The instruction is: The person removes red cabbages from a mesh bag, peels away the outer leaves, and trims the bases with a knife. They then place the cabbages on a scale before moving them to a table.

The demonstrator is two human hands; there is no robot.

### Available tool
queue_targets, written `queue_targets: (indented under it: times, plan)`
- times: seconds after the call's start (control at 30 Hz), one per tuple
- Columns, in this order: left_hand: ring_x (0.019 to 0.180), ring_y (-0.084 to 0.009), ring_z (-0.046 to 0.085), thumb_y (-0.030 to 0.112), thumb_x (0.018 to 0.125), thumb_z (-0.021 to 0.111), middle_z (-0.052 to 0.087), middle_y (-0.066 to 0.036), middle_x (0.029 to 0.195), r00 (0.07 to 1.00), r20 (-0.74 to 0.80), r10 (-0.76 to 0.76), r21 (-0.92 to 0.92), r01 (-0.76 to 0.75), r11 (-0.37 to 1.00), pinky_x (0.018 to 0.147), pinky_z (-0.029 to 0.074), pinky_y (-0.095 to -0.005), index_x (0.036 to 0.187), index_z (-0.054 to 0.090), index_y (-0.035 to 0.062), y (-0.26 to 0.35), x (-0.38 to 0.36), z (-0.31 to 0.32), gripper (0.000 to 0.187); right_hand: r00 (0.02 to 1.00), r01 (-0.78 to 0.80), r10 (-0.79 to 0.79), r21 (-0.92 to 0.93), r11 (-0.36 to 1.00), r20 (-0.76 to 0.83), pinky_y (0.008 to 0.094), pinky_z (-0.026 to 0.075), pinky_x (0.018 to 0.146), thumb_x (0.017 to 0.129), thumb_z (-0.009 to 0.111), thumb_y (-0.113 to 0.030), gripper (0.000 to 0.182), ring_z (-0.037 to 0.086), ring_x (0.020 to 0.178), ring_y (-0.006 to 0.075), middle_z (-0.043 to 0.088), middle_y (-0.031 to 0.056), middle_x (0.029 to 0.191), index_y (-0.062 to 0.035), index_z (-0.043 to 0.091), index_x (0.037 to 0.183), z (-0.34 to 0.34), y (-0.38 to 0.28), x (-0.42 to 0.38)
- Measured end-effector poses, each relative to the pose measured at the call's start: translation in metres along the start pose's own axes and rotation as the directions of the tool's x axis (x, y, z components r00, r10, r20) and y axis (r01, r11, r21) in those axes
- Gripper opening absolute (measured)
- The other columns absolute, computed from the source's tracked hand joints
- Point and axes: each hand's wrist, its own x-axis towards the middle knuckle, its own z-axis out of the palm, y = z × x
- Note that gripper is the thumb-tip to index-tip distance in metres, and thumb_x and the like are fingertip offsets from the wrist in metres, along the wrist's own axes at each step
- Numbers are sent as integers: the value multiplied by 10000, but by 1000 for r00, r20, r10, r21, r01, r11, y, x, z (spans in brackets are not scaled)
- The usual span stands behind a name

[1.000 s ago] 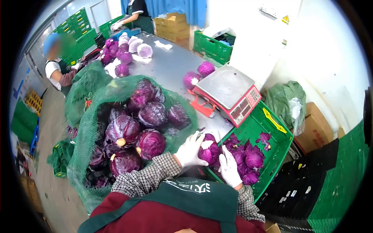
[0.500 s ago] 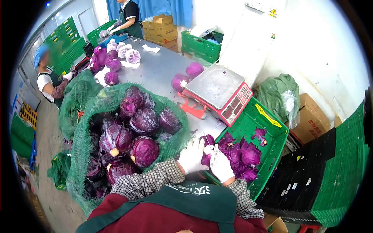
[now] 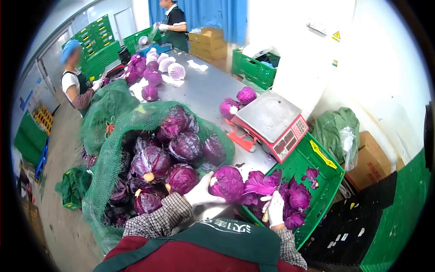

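My gloved left hand [image 3: 203,191] is wrapped round the left side of a purple cabbage [image 3: 226,184] at the table's front edge. To its right, my gloved right hand [image 3: 274,209] is closed on a knife [image 3: 279,177], whose dark blade points up. A loose purple leaf [image 3: 261,183] lies between the cabbage and the blade. Under my right hand is a green crate [image 3: 326,183] holding purple leaves [image 3: 299,197]. Left of my left hand, a green mesh sack [image 3: 106,181] stands open, full of dark purple cabbages [image 3: 152,163].
A red scale [image 3: 269,115] stands beyond the crate, with two cabbages [image 3: 238,100] and a red-handled tool [image 3: 242,139] beside it. Netted cabbages [image 3: 176,71] lie at the metal table's [image 3: 199,88] far end. Two co-workers [image 3: 74,84] [image 3: 174,25] stand there. Black and green crates [image 3: 358,226] are stacked right.
The view has shifted. My hands have moved apart; a whole cabbage now shows in my left hand, and the knife and a large loose leaf are visible by my right.
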Motion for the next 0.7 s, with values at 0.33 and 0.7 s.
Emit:
queue_targets:
  times: [0.33, 0.7]
  plan:
    - [1415, -393, 187, 574, 565, 832, 201, -294, 1490, 986, -142, -86, 176, 111, 978, 1168, 208, -429, 1468, 117, -88, 41, 10, 18, 1329, 847, -256, 378, 335, 907, -374, 264, 383, 318, 1018, 360, -453, 542, 425, 336, 135, 566, 85, 539, -33, 562, 742, -41, 9, -10]
    - [1354, -444, 270, 630, 573, 787, 247, -297, 1477, 996, -49, 78, 615, -32, 788, 1121, 288, -470, 1465, 162, -70, 67, 15, 39, 1295, 972, 100, -75, -102, 990, 225, 253, 468, 647, 899, 643, -170, 408, 582, 792, 136, 626, 66, 1004, -18, 542, 1264, 26, -75, 13]
